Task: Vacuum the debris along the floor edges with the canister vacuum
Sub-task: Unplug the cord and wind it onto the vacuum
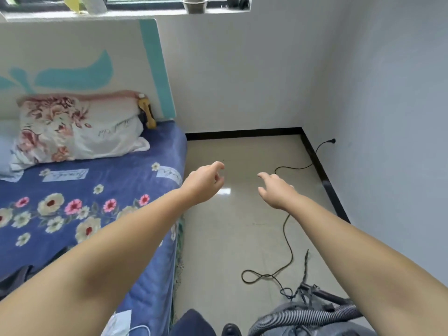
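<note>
We see both bare arms stretched out forward over the floor (242, 238), and neither of the hands has hold of anything. The left hand (203, 184) hangs with its fingers loosely curled, the thumb and forefinger tips drawn near each other, nothing between them. The right hand (276, 190) is relaxed too, its fingers pointing ahead and slightly bent. The two hands are apart, with bare glossy tile showing in the gap between them.

The canister vacuum (312, 321) sits low behind the right hand, under the right forearm at the bottom edge of our view; only part of its grey body shows. Its ribbed hose (303, 317) curves across the top of it. A black power cord (287, 241) runs from the vacuum, makes a loop on the tile, passes beneath the right hand and climbs to a plug (333, 141) in the wall ahead and to the right of that hand. A dark skirting board (242, 135) lines the floor edge beyond both hands and along the right wall. We cannot make out debris clearly.

To the left of the left hand stands a bed (84, 214) under a blue flowered cover, with a rose-patterned pillow (72, 132) against a white and teal headboard (97, 64). Far ahead of the hands, a metal bowl (195, 4) rests on the window sill (121, 14).
</note>
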### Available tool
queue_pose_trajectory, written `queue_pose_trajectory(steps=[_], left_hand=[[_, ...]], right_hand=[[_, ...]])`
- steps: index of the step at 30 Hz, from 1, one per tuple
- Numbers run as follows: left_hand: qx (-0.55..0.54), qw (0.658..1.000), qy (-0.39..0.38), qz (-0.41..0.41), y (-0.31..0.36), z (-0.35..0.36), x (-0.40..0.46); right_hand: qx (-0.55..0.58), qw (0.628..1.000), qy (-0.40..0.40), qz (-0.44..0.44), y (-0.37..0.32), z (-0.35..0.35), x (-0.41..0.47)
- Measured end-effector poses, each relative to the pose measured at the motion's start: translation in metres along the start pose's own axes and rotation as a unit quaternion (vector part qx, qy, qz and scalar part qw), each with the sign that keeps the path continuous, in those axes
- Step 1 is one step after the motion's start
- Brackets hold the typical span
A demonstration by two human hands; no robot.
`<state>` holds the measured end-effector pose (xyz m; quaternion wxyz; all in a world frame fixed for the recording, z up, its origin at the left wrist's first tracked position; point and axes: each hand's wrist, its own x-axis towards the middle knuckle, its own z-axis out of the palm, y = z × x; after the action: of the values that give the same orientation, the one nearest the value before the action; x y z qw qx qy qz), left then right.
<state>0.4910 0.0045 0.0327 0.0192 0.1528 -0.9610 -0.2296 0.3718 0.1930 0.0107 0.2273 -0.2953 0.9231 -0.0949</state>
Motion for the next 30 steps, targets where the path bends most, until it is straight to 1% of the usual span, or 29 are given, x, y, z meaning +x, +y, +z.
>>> queue_pose_trajectory(steps=[5, 10, 12, 15, 18, 22, 25, 30], left_hand=[[0.004, 0.999, -0.029, 0.032, -0.020, -0.004, 0.090], [-0.053, 0.998, -0.025, 0.038, -0.045, -0.022, 0.205], [-0.046, 0.996, -0.047, 0.057, -0.052, -0.033, 0.252], [-0.039, 0.992, -0.085, 0.085, -0.049, -0.040, 0.323], [-0.047, 0.985, -0.125, 0.108, -0.031, -0.028, 0.386], [-0.033, 0.972, -0.174, 0.155, 0.001, 0.001, 0.469], [-0.027, 0.963, -0.196, 0.182, 0.021, 0.017, 0.537], [-0.008, 0.954, -0.213, 0.211, 0.052, 0.030, 0.641]], right_hand=[[-0.001, 1.000, 0.011, 0.019, -0.004, -0.029, 0.079], [0.040, 0.996, 0.030, 0.079, 0.000, -0.067, 0.173], [0.064, 0.992, 0.025, 0.106, 0.000, -0.079, 0.203], [0.091, 0.985, 0.039, 0.139, 0.008, -0.101, 0.240], [0.112, 0.976, 0.054, 0.178, 0.034, -0.122, 0.269], [0.130, 0.962, 0.067, 0.231, 0.086, -0.146, 0.319], [0.140, 0.956, 0.081, 0.246, 0.126, -0.163, 0.371], [0.162, 0.950, 0.070, 0.256, 0.179, -0.205, 0.451]])
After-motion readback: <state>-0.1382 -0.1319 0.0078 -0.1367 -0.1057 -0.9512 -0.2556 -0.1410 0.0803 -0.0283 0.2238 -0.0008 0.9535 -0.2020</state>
